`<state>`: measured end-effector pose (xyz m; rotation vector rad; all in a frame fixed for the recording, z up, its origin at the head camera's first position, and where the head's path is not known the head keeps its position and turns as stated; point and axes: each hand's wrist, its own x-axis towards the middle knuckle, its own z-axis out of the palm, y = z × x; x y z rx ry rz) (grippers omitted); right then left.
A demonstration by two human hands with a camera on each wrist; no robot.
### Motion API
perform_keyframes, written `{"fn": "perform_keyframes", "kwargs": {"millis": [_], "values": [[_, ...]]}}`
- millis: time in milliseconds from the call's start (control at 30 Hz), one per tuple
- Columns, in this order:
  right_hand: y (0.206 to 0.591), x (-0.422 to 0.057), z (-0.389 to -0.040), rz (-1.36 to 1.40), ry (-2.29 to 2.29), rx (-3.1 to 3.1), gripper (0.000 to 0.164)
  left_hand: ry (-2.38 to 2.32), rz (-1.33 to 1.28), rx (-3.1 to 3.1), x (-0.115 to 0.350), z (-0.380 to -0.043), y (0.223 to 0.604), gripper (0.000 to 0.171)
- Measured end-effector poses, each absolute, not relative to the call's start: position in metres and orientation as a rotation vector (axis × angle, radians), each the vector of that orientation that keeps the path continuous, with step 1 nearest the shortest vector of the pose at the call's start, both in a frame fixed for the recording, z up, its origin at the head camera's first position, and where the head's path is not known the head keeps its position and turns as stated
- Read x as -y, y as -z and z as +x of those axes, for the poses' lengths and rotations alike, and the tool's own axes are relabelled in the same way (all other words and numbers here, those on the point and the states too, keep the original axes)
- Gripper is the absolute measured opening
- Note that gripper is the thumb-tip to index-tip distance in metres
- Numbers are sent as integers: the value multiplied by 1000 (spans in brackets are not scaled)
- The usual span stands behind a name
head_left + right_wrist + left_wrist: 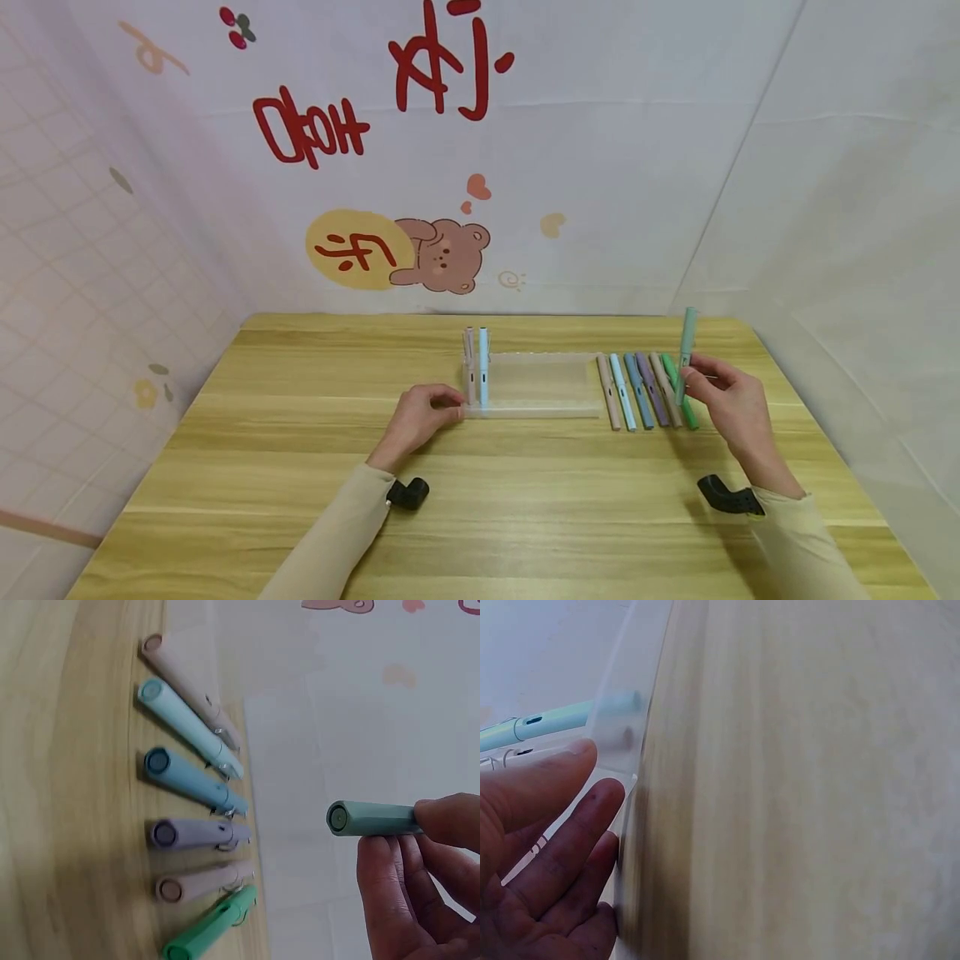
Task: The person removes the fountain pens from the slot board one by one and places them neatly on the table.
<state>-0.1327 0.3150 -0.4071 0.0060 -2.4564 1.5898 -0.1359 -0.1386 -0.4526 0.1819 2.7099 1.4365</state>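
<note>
My right hand (733, 408) pinches a sage-green capped pen (687, 332) upright above the table, at the right end of a row of pens. In the right wrist view its round end (339, 818) points left, out past the thumb and fingers. At the left corner of a clear plastic pen holder (543, 383), my left hand (420, 418) touches the edge with thumb and fingers loosely extended. Two pens stand side by side at that holder's left end: a pinkish one (470, 375) and a light blue one (483, 358).
To the right of the holder several capped pens lie in a row: dusty pink (609, 392), pale blue (622, 390), blue (639, 393), purple (651, 389), beige (666, 390) and bright green (692, 417). Behind the wooden table (525, 517) hangs a printed white cloth (622, 183).
</note>
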Motion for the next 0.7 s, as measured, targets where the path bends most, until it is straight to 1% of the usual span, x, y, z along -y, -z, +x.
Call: {"fn": "perform_keyframes", "kwargs": {"millis": [500, 700], "values": [[414, -344, -137, -6, -1632, 2522, 54, -1449, 175, -2706, 138, -136, 453, 10], [420, -356, -139, -22, -1508, 2668, 54, -1453, 170, -2703, 138, -135, 453, 10]]}}
